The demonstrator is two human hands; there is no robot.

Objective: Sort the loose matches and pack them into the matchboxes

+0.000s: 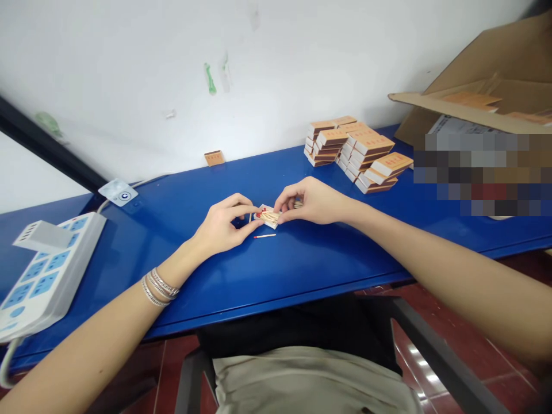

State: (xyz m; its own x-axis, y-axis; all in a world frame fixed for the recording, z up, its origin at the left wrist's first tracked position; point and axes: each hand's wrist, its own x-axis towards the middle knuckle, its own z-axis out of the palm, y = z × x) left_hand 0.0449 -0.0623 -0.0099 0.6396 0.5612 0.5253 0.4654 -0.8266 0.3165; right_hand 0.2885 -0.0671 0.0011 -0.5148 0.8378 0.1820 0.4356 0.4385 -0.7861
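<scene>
A small white matchbox tray point(272, 225) on the blue table holds a heap of red-tipped matches point(269, 216). My left hand point(226, 223) pinches the tray's left end between thumb and fingers, and a matchstick stands upright beside those fingers. At the tray's right end, my right hand point(313, 201) has its thumb and forefinger closed at the matches. Several more matchsticks point(298, 204) show tucked within its curled fingers. One loose match point(264, 236) lies on the table just in front of the tray. An orange matchbox sleeve point(214, 157) leans near the wall.
Orange matchboxes point(357, 146) are stacked at the back right, beside an open cardboard box point(470, 109). A white power strip point(64, 264) with a plugged-in adapter point(41, 237) occupies the left. A small white device point(117, 192) and a cable lie behind it. The blue table's point(241, 293) front edge is close to my body.
</scene>
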